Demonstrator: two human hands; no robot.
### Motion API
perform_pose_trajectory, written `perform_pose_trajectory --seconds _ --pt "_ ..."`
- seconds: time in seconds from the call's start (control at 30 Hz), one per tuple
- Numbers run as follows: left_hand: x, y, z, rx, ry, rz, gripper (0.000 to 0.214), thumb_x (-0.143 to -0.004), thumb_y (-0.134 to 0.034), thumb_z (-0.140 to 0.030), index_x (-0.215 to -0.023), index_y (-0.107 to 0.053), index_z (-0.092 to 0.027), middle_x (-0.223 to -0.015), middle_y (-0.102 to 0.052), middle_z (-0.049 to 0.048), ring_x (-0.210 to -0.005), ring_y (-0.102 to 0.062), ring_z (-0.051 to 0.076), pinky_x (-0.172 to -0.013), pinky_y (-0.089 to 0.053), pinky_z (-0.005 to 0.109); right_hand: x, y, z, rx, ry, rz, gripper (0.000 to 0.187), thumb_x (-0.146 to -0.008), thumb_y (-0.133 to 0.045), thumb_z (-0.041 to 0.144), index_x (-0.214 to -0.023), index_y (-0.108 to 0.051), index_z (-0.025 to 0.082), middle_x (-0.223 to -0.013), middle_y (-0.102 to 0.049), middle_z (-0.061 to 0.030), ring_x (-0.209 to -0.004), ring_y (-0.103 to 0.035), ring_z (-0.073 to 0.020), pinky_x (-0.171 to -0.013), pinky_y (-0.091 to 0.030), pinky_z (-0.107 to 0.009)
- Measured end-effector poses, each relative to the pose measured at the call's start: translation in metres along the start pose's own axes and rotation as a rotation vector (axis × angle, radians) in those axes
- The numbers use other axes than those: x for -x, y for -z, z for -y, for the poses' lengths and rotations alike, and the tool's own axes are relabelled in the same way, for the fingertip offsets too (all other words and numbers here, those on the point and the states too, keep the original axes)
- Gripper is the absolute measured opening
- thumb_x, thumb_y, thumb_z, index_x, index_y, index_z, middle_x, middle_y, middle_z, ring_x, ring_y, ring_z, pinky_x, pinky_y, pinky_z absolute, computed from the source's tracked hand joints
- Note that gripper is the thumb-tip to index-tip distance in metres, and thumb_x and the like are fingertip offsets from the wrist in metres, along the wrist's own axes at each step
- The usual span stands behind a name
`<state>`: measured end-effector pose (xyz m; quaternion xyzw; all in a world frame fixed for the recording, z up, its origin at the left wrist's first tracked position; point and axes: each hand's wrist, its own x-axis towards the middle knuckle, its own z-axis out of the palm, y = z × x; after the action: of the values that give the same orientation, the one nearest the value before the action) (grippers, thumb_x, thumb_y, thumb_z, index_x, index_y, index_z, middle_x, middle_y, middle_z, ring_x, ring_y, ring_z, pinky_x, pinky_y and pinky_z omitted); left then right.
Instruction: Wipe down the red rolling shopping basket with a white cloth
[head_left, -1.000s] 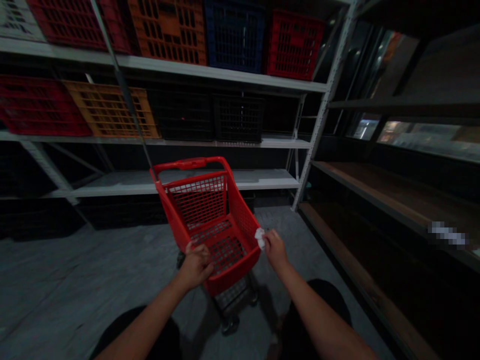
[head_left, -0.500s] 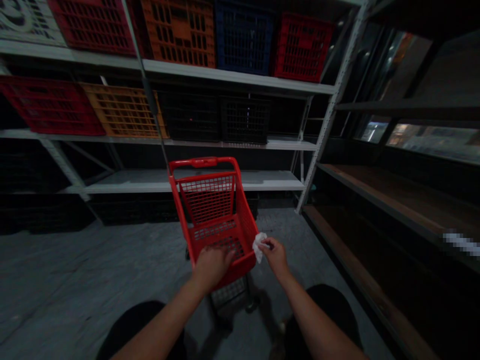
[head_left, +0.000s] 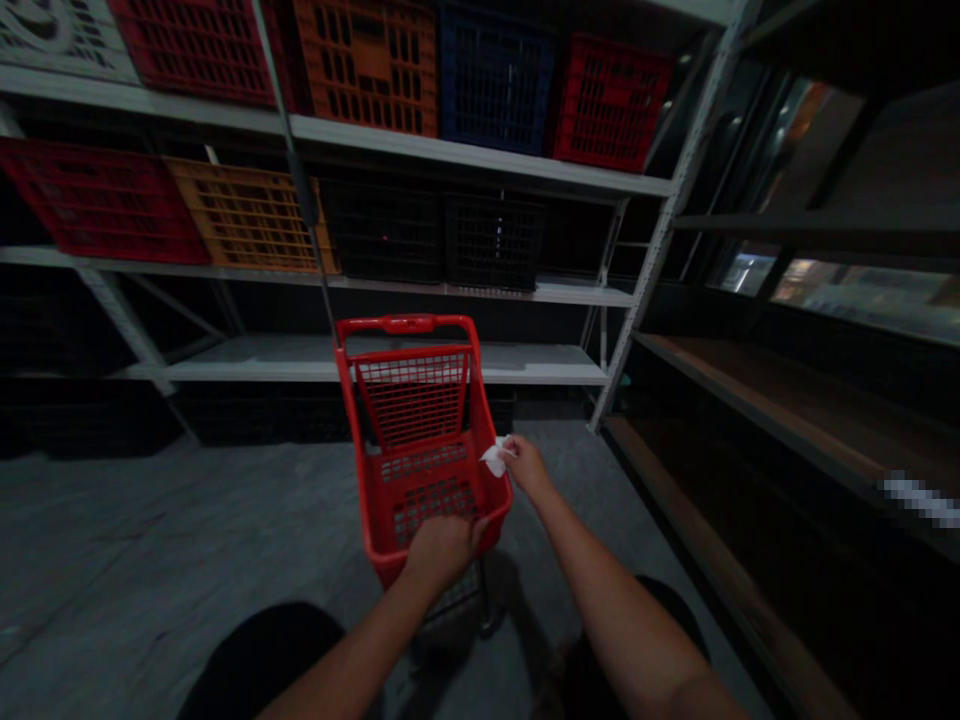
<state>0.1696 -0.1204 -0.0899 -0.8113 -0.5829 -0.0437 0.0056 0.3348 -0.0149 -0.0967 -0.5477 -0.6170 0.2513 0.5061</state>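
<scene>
A small red plastic shopping cart point(head_left: 381, 470) stands on the floor in front of me, its handle on the far side. My left hand point(head_left: 442, 550) lies over the near rim of its basket, fingers curled round the edge and partly hidden. Pinched in my right hand point(head_left: 525, 462) is a crumpled white wipe point(head_left: 496, 457), cloth or paper, I cannot tell which. That wipe is at the basket's right rim, near the front corner.
Behind the cart a white metal rack point(head_left: 450, 287) carries several crates, among them an orange crate point(head_left: 367, 65) and a blue crate point(head_left: 495, 80). Dark shelving with brown boards point(head_left: 750, 385) runs along the right. A thin pole point(head_left: 304, 190) rises from the cart's handle.
My right hand has moved the wipe forward and left along the basket's right rim. My left hand has shifted slightly right on the near rim, and the cart has turned a little.
</scene>
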Motion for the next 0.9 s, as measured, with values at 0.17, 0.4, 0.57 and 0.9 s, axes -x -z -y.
perform_pose_trajectory --seconds 0.17,0.4,0.57,0.9 --pt "0.006 -0.001 0.012 -0.011 -0.011 -0.017 0.067 -0.086 -0.01 -0.049 -0.076 -0.066 -0.014 -0.072 -0.067 0.0139 -0.07 -0.064 0.024 -0.064 -0.047 0.035 0.044 0.003 -0.009 -0.042 -0.071 0.176 0.003 -0.057 -0.057 0.016 -0.06 -0.055 0.016 -0.052 -0.052 0.0047 -0.05 -0.045 -0.0093 -0.049 -0.033 -0.019" --pt "0.011 -0.002 0.02 -0.014 -0.063 -0.011 0.067 -0.085 -0.01 -0.05 -0.076 -0.066 -0.013 -0.074 -0.067 0.0147 -0.07 -0.063 0.023 -0.065 -0.046 0.034 0.05 -0.004 0.002 -0.003 -0.058 0.02 0.003 -0.059 -0.056 0.019 -0.061 -0.056 0.017 -0.054 -0.053 0.0042 -0.053 -0.047 -0.0108 -0.051 -0.034 -0.02" --pt "0.015 -0.002 0.024 0.003 -0.064 0.03 0.064 -0.085 -0.013 -0.049 -0.08 -0.066 -0.014 -0.077 -0.068 0.0138 -0.073 -0.063 0.021 -0.068 -0.045 0.032 0.008 -0.007 0.022 0.077 -0.081 -0.044 0.003 -0.057 -0.056 0.017 -0.06 -0.057 0.016 -0.056 -0.056 0.0019 -0.055 -0.049 -0.0122 -0.055 -0.036 -0.022" --pt "0.021 0.002 0.049 -0.049 -0.177 0.032 0.065 -0.086 -0.009 -0.047 -0.078 -0.065 -0.016 -0.076 -0.068 0.0121 -0.072 -0.063 0.02 -0.067 -0.045 0.03 0.095 -0.018 -0.006 -0.144 -0.174 0.032 0.005 -0.058 -0.058 0.021 -0.058 -0.057 0.016 -0.048 -0.055 0.0029 -0.044 -0.048 -0.0107 -0.043 -0.034 -0.019"
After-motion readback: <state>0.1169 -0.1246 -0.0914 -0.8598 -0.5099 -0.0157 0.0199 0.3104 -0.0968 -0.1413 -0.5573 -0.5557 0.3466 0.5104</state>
